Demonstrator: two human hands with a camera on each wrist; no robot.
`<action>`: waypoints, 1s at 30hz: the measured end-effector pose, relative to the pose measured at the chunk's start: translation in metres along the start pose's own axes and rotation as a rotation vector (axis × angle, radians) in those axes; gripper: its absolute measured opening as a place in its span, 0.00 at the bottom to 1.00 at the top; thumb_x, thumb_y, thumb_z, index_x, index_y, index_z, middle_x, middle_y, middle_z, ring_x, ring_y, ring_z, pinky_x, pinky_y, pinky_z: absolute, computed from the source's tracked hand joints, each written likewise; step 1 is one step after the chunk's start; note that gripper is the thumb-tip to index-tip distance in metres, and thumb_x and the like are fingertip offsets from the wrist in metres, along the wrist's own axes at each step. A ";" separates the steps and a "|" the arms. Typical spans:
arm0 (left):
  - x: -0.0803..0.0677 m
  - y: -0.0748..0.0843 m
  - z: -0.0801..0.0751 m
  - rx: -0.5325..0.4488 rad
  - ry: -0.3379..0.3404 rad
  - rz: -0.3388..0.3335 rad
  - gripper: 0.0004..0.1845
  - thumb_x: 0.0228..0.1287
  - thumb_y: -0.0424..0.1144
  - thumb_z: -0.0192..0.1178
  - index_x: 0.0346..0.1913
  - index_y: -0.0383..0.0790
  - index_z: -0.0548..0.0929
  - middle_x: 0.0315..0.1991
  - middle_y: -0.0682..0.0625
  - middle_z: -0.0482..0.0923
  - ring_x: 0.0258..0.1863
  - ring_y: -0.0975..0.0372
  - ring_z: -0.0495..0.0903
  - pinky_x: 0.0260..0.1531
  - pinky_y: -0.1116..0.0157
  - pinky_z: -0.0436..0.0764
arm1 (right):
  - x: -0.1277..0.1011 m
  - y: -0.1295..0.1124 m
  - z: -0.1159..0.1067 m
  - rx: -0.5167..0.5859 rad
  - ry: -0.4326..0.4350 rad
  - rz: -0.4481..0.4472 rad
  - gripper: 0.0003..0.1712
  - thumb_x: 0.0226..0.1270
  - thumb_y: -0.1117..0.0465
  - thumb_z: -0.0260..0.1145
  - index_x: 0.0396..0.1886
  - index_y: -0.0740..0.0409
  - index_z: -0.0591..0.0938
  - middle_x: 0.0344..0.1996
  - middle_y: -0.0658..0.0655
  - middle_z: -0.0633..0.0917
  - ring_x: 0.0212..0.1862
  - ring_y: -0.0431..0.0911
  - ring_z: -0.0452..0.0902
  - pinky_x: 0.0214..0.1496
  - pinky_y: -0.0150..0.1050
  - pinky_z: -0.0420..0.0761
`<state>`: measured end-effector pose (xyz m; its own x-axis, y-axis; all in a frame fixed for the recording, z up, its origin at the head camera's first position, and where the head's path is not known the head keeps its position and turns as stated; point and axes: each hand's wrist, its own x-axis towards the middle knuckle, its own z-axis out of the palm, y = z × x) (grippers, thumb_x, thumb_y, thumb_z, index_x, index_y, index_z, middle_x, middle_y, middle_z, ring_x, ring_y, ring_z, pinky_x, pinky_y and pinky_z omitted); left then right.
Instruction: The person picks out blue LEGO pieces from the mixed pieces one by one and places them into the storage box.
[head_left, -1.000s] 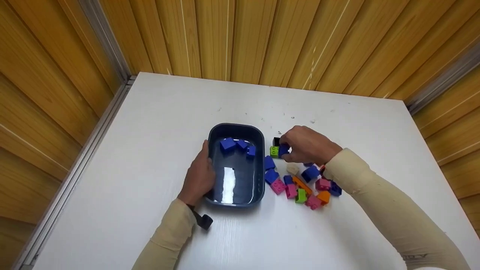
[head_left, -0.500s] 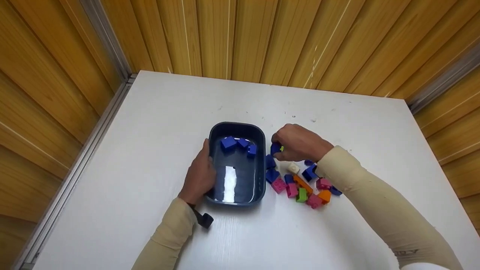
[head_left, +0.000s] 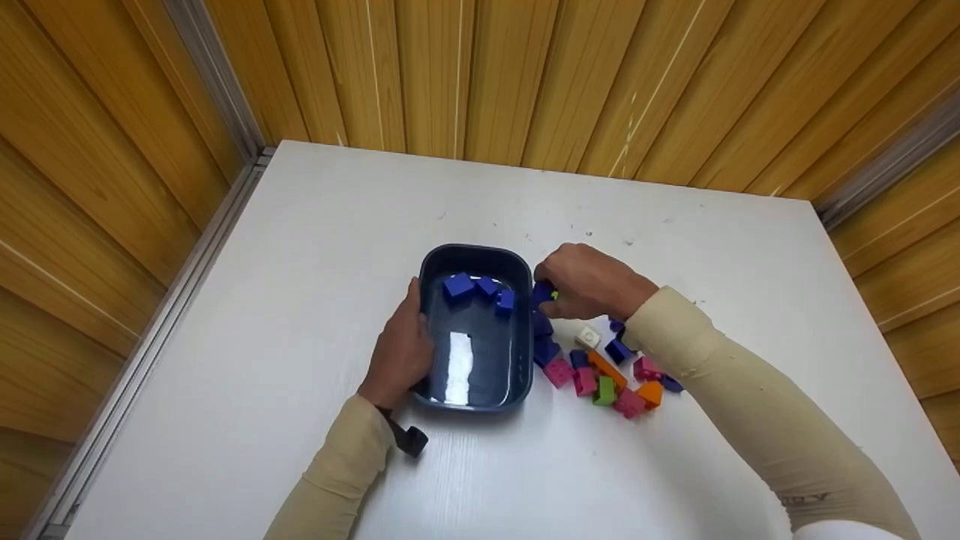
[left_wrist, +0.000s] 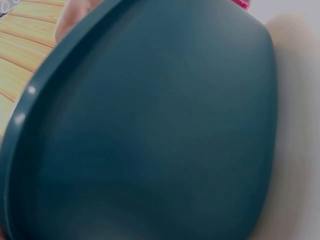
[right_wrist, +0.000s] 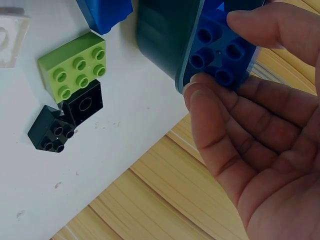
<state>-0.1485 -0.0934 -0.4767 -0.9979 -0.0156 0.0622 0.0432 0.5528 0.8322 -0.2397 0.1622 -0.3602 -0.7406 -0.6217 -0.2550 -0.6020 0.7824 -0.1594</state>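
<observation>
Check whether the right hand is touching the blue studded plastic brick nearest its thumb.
Touching: the right wrist view shows the right hand pinching the blue brick between thumb and fingers.

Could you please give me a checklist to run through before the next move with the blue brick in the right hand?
1. Brick secured: ok; the right hand pinches the held brick.
2. Tray attended: ok; the left hand lies along the left side of the tray.
3. Left-hand grip firm: cannot tell.
4. Held brick over the tray floor: not ok; it is at the right rim.
5. Bricks inside all blue: ok; three blue bricks sit toward the far end.
</observation>
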 end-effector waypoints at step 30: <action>0.001 -0.001 0.000 0.003 -0.003 -0.028 0.32 0.81 0.31 0.40 0.83 0.32 0.50 0.82 0.36 0.59 0.81 0.46 0.60 0.80 0.48 0.62 | 0.016 -0.018 -0.007 -0.021 0.038 -0.078 0.12 0.65 0.54 0.74 0.40 0.58 0.90 0.28 0.53 0.88 0.28 0.45 0.80 0.32 0.36 0.85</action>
<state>-0.1498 -0.0937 -0.4771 -0.9989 -0.0281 0.0371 0.0153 0.5544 0.8321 -0.2427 0.1377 -0.3543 -0.7013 -0.6823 -0.2065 -0.6644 0.7306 -0.1576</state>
